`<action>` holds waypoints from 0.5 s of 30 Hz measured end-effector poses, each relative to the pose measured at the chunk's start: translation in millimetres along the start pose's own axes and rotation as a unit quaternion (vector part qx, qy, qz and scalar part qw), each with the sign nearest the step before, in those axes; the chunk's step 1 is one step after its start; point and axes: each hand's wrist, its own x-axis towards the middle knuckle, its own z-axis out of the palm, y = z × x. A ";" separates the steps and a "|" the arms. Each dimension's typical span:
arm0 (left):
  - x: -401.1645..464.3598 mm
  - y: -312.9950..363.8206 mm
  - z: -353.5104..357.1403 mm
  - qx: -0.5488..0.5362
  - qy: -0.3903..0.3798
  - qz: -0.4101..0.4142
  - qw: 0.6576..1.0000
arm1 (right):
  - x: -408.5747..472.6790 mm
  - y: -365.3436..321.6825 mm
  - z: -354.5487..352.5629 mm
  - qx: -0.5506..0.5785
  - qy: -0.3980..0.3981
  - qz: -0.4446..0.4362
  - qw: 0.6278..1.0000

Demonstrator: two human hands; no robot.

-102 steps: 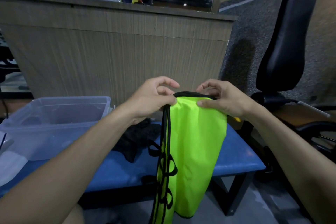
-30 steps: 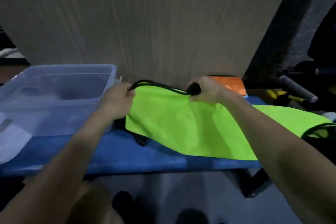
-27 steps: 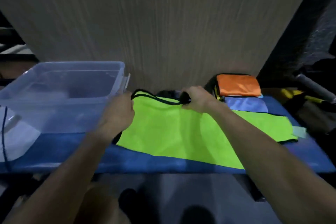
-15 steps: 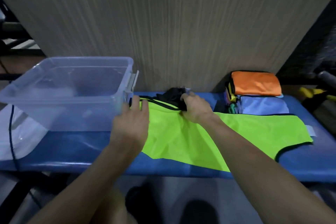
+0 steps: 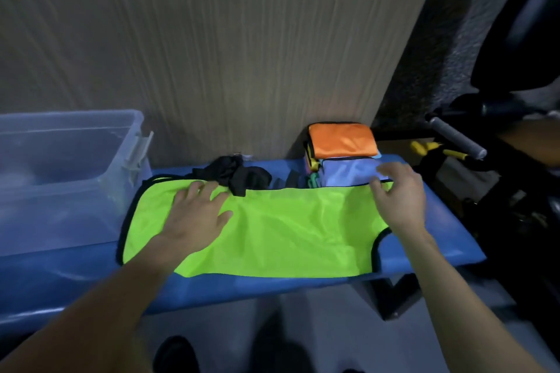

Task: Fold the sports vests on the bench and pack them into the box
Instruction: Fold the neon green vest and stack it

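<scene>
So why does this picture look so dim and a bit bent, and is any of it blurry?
Head view: the light is low, so the floor and the right side sink into shadow, while the green vest stands out brightly; the wide lens bows the blue bench and the wood panel; the right hand shows smeared fingertips, the left hand is sharper; the clear box looks hazy.

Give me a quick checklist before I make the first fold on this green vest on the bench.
1. Neon green sports vest spread flat on the blue padded bench: ok, slight wrinkles.
2. Left hand flat on the vest's left end: ok.
3. Right hand at the vest's right end: ok; grip cannot tell.
4. Black crumpled cloth off the vest: not ok, it overlaps the far edge.
5. Clear plastic box beside the vest: ok.
</scene>
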 end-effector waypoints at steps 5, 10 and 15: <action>5.1 12.7 3.8 0.020 0.048 0.016 0.999 | 10.8 62.5 7.2 -0.028 -0.135 0.208 0.968; 10.6 30.8 4.5 -0.032 0.049 0.042 0.997 | 21.5 80.0 14.0 -0.010 -0.165 0.263 0.950; 15.0 38.9 5.4 -0.102 0.044 0.076 0.991 | 33.8 106.4 15.5 -0.012 -0.175 0.290 0.941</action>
